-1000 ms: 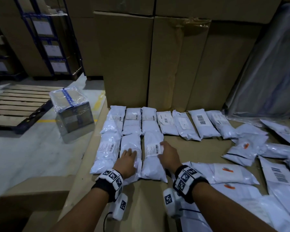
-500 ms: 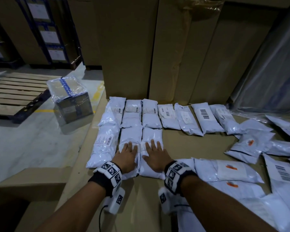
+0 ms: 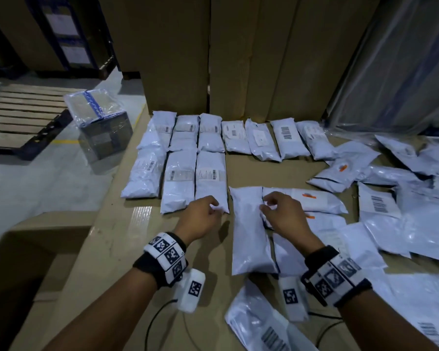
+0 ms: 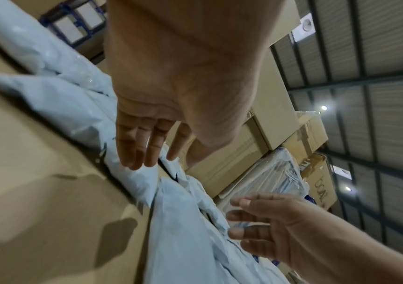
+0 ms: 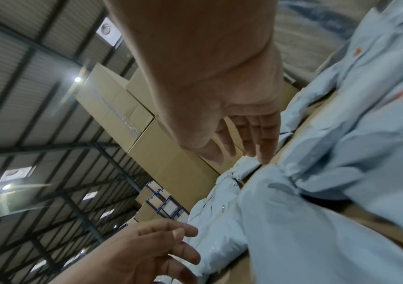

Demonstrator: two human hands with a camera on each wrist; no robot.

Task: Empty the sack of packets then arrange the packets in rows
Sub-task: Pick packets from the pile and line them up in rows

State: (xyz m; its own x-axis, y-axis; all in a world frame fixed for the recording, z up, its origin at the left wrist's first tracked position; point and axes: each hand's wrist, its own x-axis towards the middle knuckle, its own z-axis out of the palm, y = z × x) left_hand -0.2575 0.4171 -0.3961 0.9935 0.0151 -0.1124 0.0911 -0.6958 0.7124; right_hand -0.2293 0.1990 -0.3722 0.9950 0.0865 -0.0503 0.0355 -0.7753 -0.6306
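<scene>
A: What is sitting closest?
B: A white packet with a barcode (image 3: 269,333) is lying at the near edge of the cardboard top (image 3: 127,249).

A: What are the hands doing?
B: The left hand (image 3: 203,214) is hanging just over the near corner of a packet (image 3: 211,183). Its fingers are loose and a little bent, and it is holding nothing. The right hand (image 3: 281,211) is floating over a long packet (image 3: 251,236) that is lying by itself. Its fingers are loose too, holding nothing. I cannot tell if either hand is touching a packet.

A: Where are the tidy packets sitting?
B: Three are lying side by side in the near row (image 3: 174,178). Behind them, seven are lying in the far row (image 3: 235,138), right by the tall boxes (image 3: 178,54).

A: And on the right?
B: A messy pile of packets (image 3: 403,206) is lying there, some on top of others.

A: Anything farther off?
B: A wrapped box (image 3: 99,122) is sitting on the floor by a wooden pallet (image 3: 23,115)
</scene>
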